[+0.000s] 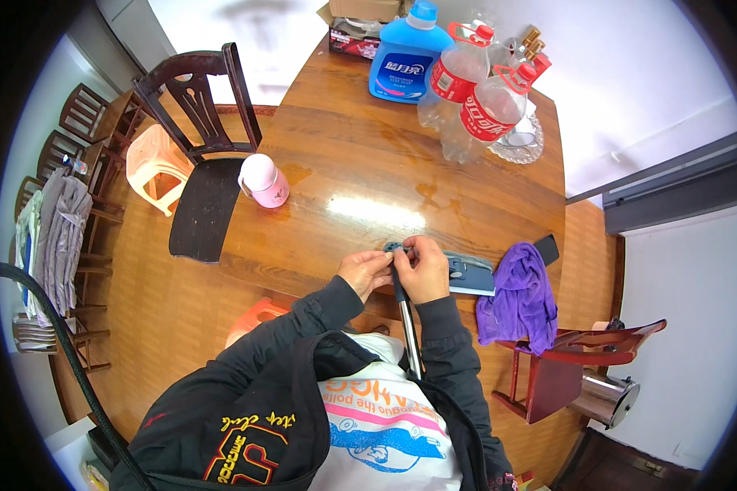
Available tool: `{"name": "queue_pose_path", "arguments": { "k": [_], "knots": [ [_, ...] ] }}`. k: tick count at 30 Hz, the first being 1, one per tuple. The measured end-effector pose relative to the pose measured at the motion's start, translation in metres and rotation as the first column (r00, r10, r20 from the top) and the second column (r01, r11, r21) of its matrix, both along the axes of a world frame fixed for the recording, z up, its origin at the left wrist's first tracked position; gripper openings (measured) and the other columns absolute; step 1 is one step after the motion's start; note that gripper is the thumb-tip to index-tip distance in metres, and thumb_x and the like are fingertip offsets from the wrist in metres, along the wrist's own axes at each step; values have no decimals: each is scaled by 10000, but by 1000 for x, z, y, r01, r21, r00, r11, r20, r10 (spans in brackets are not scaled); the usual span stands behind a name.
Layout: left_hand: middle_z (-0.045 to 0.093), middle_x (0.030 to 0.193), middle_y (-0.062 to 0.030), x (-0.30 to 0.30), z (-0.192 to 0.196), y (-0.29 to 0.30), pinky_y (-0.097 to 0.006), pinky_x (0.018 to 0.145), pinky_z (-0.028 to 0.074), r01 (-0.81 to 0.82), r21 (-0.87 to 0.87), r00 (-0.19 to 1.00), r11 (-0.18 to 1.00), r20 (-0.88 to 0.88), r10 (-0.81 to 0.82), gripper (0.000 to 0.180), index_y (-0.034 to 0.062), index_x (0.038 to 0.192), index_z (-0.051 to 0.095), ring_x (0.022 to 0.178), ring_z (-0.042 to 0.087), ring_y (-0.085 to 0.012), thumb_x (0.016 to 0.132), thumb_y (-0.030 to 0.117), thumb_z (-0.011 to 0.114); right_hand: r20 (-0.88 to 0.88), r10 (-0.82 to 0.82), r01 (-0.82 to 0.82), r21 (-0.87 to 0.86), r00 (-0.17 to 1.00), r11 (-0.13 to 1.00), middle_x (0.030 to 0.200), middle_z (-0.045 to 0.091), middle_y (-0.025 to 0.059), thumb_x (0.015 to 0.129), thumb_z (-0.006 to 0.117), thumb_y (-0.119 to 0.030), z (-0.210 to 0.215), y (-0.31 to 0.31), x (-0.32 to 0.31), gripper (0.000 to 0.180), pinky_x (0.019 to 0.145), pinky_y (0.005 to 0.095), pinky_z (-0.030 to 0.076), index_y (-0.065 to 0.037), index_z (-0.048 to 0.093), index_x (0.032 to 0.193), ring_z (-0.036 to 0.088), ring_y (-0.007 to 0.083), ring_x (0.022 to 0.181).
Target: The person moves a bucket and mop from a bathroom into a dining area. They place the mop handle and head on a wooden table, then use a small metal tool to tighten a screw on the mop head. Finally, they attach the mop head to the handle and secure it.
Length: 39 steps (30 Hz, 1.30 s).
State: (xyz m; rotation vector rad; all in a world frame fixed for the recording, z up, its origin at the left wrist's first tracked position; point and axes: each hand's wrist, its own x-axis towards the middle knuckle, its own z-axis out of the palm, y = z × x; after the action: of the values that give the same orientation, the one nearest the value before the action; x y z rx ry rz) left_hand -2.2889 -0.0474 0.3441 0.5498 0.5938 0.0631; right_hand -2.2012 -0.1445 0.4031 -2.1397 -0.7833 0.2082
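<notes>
A silver mop pole (410, 331) with a black end leans up from against my chest to the table's near edge. My left hand (367, 273) is closed in a pinch at its black end, beside a small grey-blue fitting (394, 246). My right hand (425, 272) grips the same end from the other side, fingers curled round it. The fingers partly hide where pole and fitting meet. Just right of my right hand a flat grey-blue mop head (472, 276) lies on the table, with a pale lower edge.
On the wooden table (327, 106) are a pink flask (263, 181), a blue detergent bottle (406, 53), large plastic bottles with red caps (493, 110), a glass dish (526, 147) and a black phone (546, 249). A purple towel (517, 296) hangs over the near-right edge. Chairs (209, 196) flank the table.
</notes>
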Motion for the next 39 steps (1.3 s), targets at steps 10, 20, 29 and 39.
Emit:
{"name": "queue_pose_path", "arguments": {
  "k": [10, 20, 29, 39],
  "knots": [
    [608, 947, -111, 1, 0, 1, -334, 778, 492, 5, 3, 1000, 1000, 4, -5, 176, -25, 991, 558, 881, 600, -215, 885, 108, 513, 166, 113, -137, 140, 980, 981, 762, 535, 162, 757, 570, -13, -14, -2, 3, 73, 592, 398, 454, -10, 532, 819, 555, 347, 686],
    [602, 955, -106, 0, -6, 4, -325, 784, 494, 23, -13, 1000, 1000, 11, -23, 171, -19, 987, 559, 877, 600, -204, 890, 111, 507, 107, 116, -112, -39, 988, 993, 785, 528, 160, 762, 563, -25, -10, 6, 5, 70, 609, 403, 450, -12, 536, 825, 547, 347, 706],
    [600, 959, -114, 0, 1, 14, -329, 791, 496, 20, -29, 1000, 999, -2, -20, 169, -25, 984, 557, 878, 602, -208, 894, 104, 495, 34, 140, -144, 186, 990, 972, 840, 533, 144, 766, 498, 72, -11, 11, 5, 171, 632, 335, 456, 0, 542, 915, 558, 280, 729],
    [595, 981, -112, -2, -5, 20, -349, 815, 483, 50, -52, 999, 997, 2, -50, 167, -12, 996, 560, 907, 594, -219, 892, 105, 500, 118, 23, -12, -87, 993, 996, 741, 518, 149, 734, 654, -125, -15, 19, 0, 165, 556, 385, 440, -24, 536, 791, 541, 303, 637]
  ]
}}
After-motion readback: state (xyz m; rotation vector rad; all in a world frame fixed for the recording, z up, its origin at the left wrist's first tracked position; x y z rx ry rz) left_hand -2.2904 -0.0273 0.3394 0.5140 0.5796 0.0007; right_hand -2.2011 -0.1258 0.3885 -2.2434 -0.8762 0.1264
